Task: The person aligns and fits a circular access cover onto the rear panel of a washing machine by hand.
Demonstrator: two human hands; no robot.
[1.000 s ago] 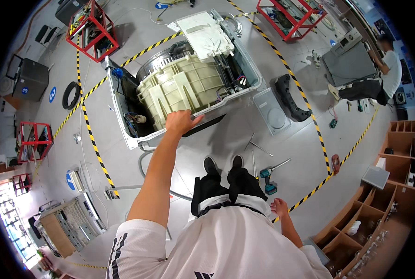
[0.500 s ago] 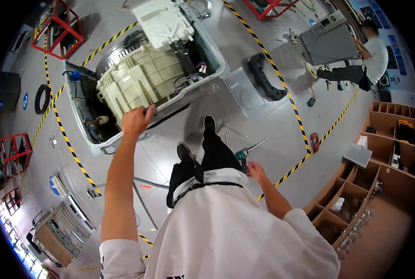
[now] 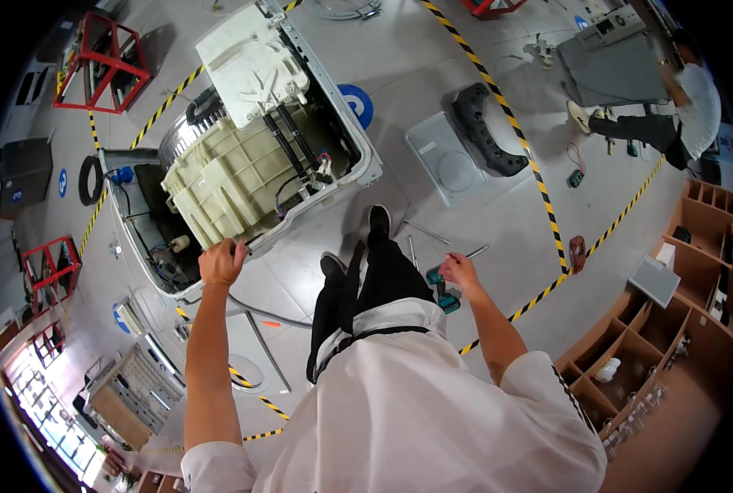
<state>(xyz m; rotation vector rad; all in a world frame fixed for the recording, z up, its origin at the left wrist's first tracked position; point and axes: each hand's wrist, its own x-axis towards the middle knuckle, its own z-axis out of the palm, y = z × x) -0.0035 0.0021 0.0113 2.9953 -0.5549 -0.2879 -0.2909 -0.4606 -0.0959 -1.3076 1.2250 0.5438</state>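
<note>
Black ring [image 3: 90,181] on floor, red rack [image 3: 107,70] beyond it. Cabinet [image 3: 369,170] open, left of centre, pale tub [image 3: 227,177] inside, white panel [image 3: 251,66] across its top end. Left hand [image 3: 222,263] on the near rim, fingers bent, thumb out, can't tell if it's gripping. Drill [image 3: 448,301] on floor right of the feet; right hand [image 3: 459,272] over it, fingers half curled, can't tell if pinching anything. Black block [image 3: 481,135] near that, co-worker [image 3: 696,119] far right
</note>
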